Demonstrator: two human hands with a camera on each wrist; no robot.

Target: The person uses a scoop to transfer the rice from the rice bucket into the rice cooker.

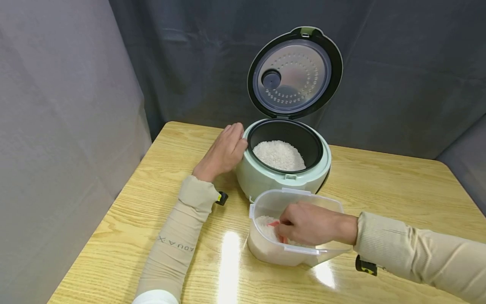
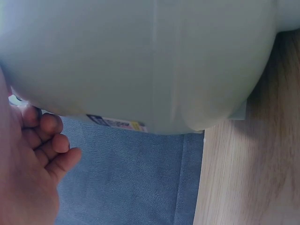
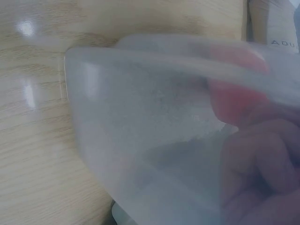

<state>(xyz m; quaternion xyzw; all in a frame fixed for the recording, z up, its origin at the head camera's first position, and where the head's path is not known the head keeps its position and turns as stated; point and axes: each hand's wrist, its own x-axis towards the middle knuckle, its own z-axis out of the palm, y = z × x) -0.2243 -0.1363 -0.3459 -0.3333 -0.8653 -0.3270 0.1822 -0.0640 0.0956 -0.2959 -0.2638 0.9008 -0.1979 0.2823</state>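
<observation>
A pale green rice cooker (image 1: 265,179) stands with its lid (image 1: 295,78) raised and white rice (image 1: 279,155) in its dark inner pot (image 1: 309,147). At its left rim rests my left hand (image 1: 224,152); the left wrist view shows that hand's fingers (image 2: 61,164) loosely bent beside the cooker's body (image 2: 131,61). In front of the cooker is a clear plastic container (image 1: 262,251) holding rice (image 1: 263,220). My right hand (image 1: 309,223) reaches inside it and grips a red scoop (image 1: 274,223), mostly hidden by the hand. Through the container's wall, the right wrist view shows the scoop (image 3: 234,93) blurred.
Both things stand on a wooden table (image 1: 387,181) with light wood grain. Dark cloth (image 1: 197,63) hangs behind it, and a grey cloth wall (image 1: 68,105) rises at the left. The container nearly touches the cooker's front.
</observation>
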